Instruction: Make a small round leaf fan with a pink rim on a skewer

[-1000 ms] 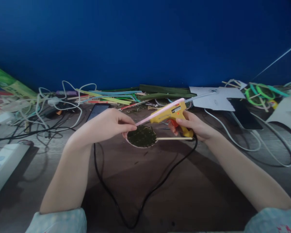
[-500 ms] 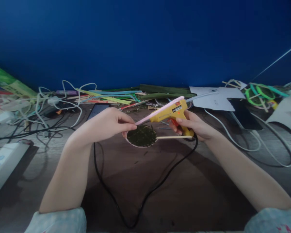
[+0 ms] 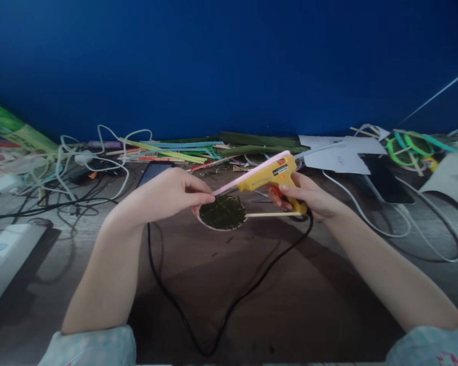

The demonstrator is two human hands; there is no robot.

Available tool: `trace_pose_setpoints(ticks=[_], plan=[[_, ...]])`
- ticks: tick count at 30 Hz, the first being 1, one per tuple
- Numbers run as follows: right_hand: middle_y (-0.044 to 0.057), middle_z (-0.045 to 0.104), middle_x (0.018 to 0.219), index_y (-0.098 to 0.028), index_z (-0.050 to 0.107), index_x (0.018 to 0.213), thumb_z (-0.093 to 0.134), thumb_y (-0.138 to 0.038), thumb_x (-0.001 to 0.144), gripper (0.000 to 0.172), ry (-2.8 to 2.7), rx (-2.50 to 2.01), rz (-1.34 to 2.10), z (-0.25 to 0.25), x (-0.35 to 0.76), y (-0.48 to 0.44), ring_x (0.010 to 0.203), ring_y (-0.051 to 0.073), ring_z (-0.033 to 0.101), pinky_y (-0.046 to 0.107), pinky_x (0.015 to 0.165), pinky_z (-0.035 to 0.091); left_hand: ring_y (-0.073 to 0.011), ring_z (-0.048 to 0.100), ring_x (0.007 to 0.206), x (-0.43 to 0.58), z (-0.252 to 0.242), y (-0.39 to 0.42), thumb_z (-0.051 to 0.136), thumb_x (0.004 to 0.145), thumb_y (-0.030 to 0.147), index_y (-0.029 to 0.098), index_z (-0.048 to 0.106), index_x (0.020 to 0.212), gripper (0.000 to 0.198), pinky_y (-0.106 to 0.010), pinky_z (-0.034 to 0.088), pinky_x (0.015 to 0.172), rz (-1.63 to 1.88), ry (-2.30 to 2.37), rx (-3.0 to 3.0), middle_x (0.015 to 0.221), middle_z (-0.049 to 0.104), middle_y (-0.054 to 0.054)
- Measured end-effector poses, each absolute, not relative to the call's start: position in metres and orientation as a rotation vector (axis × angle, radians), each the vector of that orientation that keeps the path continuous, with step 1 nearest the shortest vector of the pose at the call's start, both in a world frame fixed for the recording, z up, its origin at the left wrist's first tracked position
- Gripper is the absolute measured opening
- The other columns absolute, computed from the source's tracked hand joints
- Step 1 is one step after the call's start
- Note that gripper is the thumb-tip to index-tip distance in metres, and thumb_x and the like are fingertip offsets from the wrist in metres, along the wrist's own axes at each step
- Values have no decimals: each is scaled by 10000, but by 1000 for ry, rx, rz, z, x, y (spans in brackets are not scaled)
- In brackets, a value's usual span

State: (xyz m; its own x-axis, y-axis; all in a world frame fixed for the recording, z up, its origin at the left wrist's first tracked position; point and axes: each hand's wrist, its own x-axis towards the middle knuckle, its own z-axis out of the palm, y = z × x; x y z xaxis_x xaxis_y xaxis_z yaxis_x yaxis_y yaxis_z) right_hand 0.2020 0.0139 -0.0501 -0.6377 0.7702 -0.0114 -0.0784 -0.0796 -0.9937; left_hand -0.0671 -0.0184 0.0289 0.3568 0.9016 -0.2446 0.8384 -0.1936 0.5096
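My left hand (image 3: pixel 171 195) pinches the rim of a small round woven green disc (image 3: pixel 222 213) held just above the dark table. A thin wooden stick (image 3: pixel 275 215) runs from the disc to the right. A yellow hot glue gun (image 3: pixel 270 177) sits in my right hand (image 3: pixel 309 197), fingers wrapped round its grip, its nozzle against the disc's upper left edge near my left fingertips. A pink strip (image 3: pixel 248 176) lies along the top of the gun. The gun's black cord (image 3: pixel 229 308) loops down over the table.
White and black cables (image 3: pixel 80 168) tangle at the back left, beside a white power strip (image 3: pixel 3 256). Coloured paper strips (image 3: pixel 175 151) lie along the back wall. Two phones (image 3: pixel 379 179) and white paper (image 3: pixel 339 152) sit at the right, with green rings (image 3: pixel 408 145) behind.
Almost nothing has moved. The glue gun and my right hand have risen very slightly while the nozzle stays at the disc.
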Motion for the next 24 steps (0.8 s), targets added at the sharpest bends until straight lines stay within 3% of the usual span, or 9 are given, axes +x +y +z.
trace_pose_setpoints(ticks=[24], plan=[[-31, 483, 584, -174, 492, 911, 610, -392, 781, 280, -1573, -777, 1782, -48, 205, 14, 464, 67, 366, 208, 400, 247, -93, 502, 485, -69, 29, -18, 525, 751, 451, 215, 699, 631, 317, -204, 333, 485, 159, 1522, 2055, 565, 650, 34]])
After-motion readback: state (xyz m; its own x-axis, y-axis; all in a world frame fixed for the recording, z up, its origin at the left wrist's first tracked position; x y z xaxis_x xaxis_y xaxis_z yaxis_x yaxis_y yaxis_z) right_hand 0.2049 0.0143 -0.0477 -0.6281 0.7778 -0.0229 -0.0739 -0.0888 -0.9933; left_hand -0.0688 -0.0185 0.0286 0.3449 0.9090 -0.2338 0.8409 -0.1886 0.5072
